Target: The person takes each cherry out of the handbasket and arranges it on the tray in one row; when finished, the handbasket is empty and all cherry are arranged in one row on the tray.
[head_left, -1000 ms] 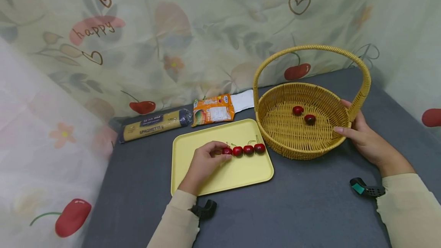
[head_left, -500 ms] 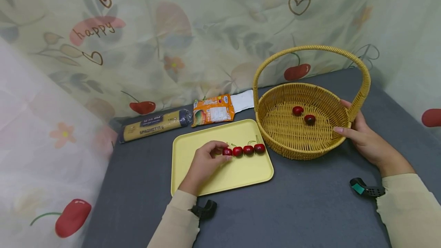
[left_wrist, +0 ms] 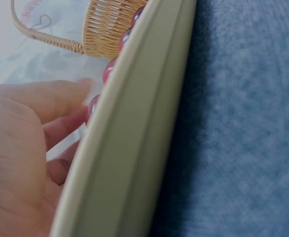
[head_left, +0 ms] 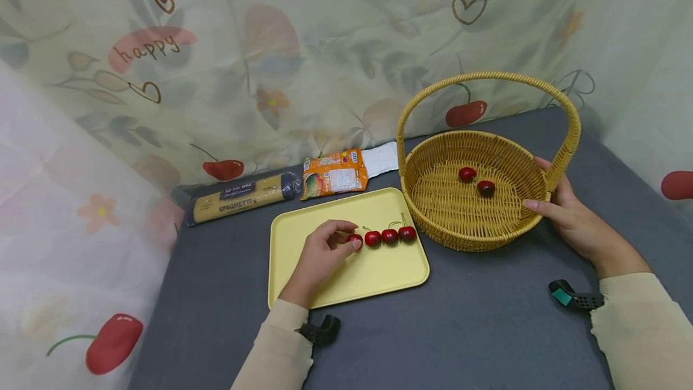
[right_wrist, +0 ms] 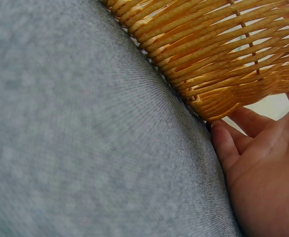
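Our left hand (head_left: 323, 254) pinches leftmost cherry (head_left: 354, 238) on yellow tray (head_left: 373, 272); three cherries (head_left: 390, 236) continue row rightward. Wicker basket (head_left: 460, 239) at right holds two cherries (head_left: 486, 189); our right hand (head_left: 576, 221) grips its right side. We judge step in hand: handling row's left-end cherry. Next move calls for light pinch, neighbours undisturbed.

Soft, even light reaches my left hand (head_left: 318, 254), glinting on the cherries (head_left: 390, 236) beside it, while in the left wrist view the tray (left_wrist: 139, 108) next to my hold shadows the blurry cloth (left_wrist: 248, 123).
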Tool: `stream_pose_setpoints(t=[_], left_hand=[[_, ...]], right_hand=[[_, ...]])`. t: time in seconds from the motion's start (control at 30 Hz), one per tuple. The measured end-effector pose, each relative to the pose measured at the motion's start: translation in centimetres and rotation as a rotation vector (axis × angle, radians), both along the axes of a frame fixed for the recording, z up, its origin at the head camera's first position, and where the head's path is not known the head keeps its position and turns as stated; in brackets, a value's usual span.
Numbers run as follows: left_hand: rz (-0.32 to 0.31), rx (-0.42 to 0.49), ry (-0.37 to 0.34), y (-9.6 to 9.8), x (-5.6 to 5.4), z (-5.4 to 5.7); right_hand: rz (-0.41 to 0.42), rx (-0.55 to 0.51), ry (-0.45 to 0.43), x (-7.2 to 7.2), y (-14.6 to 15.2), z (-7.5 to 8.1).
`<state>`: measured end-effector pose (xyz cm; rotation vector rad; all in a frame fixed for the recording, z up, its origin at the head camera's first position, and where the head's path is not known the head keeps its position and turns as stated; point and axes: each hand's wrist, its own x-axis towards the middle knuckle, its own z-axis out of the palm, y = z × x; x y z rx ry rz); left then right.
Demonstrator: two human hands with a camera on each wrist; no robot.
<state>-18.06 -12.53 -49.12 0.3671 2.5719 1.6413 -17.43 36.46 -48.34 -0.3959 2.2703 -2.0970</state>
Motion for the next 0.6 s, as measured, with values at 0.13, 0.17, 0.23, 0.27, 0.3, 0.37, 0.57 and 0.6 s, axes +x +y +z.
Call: stream_pose_setpoints(t=[0.13,0.17,0.23,0.27,0.3,0.37,0.57,0.6], left_hand=[[0.0,-0.005,0.002,0.05,-0.02,-0.09],[0.003,-0.004,0.001,0.07,-0.01,-0.09],[0.01,-0.003,0.003,0.14,0.0,-0.1],[0.013,-0.002,0.003,0.18,0.02,-0.08],[0.016,-0.002,0.003,0.21,0.04,-0.07],[0.02,0.001,0.001,0.27,0.09,-0.02],[0.026,-0.005,0.003,0.34,0.12,-0.06],[0.026,-0.007,0.003,0.34,0.13,-0.07]], right_hand=[[-0.001,0.006,-0.004,-0.01,0.02,0.0],[-0.002,0.01,-0.004,-0.03,0.02,0.0],[-0.004,0.013,-0.005,-0.08,0.02,0.02],[-0.005,0.015,-0.005,-0.09,0.01,0.04],[-0.007,0.018,-0.006,-0.1,0.01,0.05],[-0.008,0.021,-0.005,-0.12,0.02,0.06],[-0.001,0.016,-0.001,-0.16,0.16,0.0],[-0.004,0.017,-0.005,-0.17,0.14,0.02]])
